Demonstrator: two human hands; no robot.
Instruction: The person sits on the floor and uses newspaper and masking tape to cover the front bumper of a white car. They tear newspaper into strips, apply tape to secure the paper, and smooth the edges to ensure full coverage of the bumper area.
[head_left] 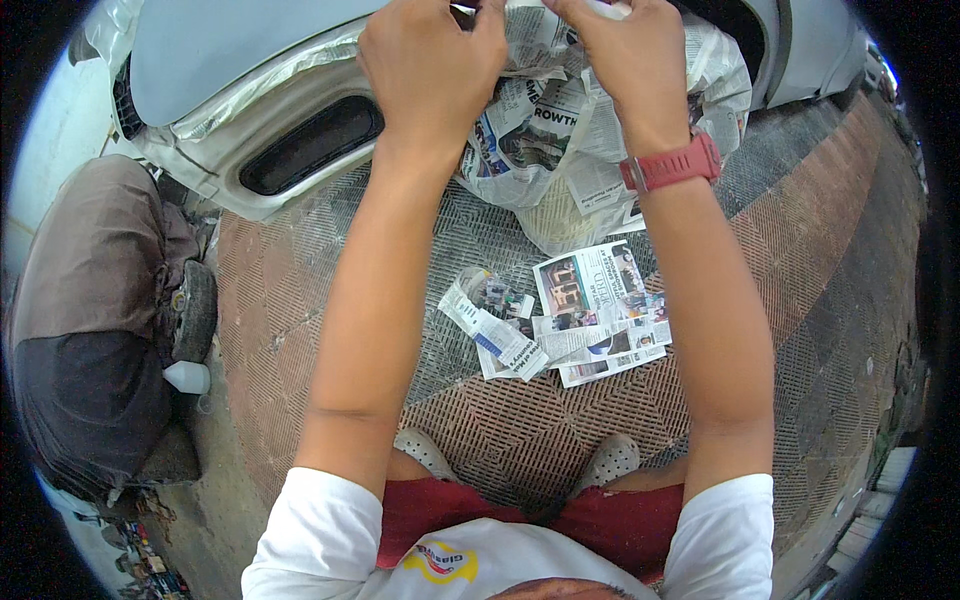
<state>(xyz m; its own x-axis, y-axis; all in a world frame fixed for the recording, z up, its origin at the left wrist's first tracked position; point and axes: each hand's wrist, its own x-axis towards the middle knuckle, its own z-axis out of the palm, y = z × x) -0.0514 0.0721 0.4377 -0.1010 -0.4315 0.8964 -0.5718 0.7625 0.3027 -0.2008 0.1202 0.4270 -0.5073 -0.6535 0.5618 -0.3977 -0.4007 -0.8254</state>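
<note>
Both of my arms reach forward to the car at the top of the head view. My left hand point(432, 65) is closed, its fingertips cut off by the upper edge. Beside it, my right hand point(628, 60) has its thumb and fingers bent together at a whitish strip, also partly out of view. What either grips is hard to make out. Below and between them hangs a newspaper covering point(545, 120), crumpled over part of the car. Left of my hands lies a grey car panel point(250, 50) above a pale bumper point(220, 175) with a dark oval opening.
Loose newspaper sheets point(600, 310) lie on the patterned grating floor point(510, 420) between my arms. At the left stands a dark, cloth-covered bulky object point(90, 330), with a small white bottle point(187, 377) beside it. Assorted small items point(150, 555) sit at the lower left.
</note>
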